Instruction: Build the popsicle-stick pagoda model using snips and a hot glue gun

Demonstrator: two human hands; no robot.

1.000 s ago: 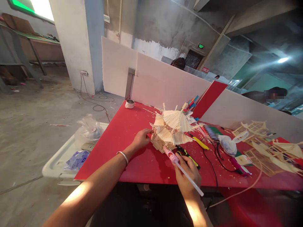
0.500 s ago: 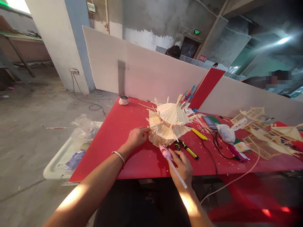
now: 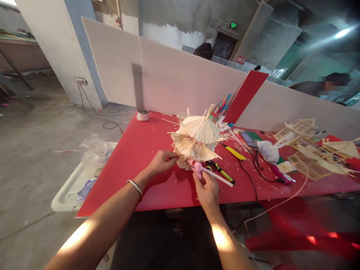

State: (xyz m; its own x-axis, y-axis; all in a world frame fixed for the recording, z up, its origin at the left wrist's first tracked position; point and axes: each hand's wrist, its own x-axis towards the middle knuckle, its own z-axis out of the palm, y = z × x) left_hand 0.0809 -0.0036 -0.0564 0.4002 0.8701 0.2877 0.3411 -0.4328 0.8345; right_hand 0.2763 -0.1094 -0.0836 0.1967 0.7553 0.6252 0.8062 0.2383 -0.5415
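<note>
A model house built of pale wooden sticks stands on the red table. My left hand rests against the model's lower left edge, fingers curled and pinching something small and red. My right hand is closed round a pink glue gun with a white glue stick jutting out of its back. The gun's nozzle touches the model's base at the front.
Yellow-and-black cutters, a yellow knife, black cables and a white bag lie right of the model. More stick frames sit far right. A tape roll is at the back left. White panels wall the table's rear; a white tub stands on the floor.
The glue gun has swung up so that its nozzle meets the model's base and the glue stick points right. My left hand stays at the model's left edge. The view has shifted.
</note>
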